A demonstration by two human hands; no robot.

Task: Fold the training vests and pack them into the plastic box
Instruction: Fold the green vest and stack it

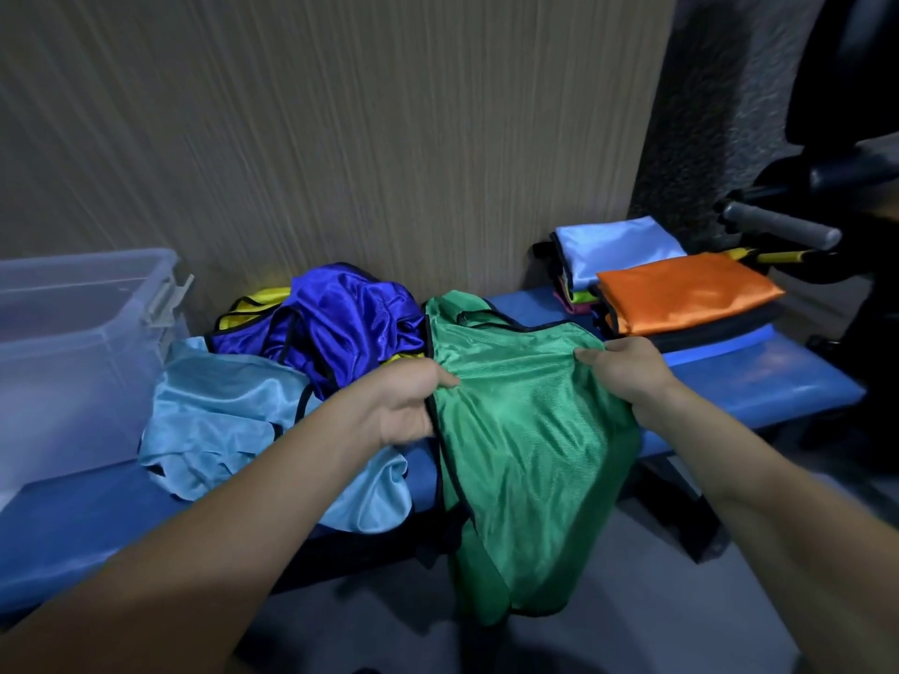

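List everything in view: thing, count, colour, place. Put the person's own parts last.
green vest: one, green with black trim, draped over the bench's front edge, gripped by both hands
loose vests: a heap, count unclear; light blue, royal blue, yellow; left of the green vest
folded vests: two stacks, orange top and light blue top, bench's right end
plastic box: one, clear, far left
bench: one, blue
wall panel: beige, behind the bench
grey-handled bar: one, far right
left hand: grips the vest's left edge
right hand: grips its right edge
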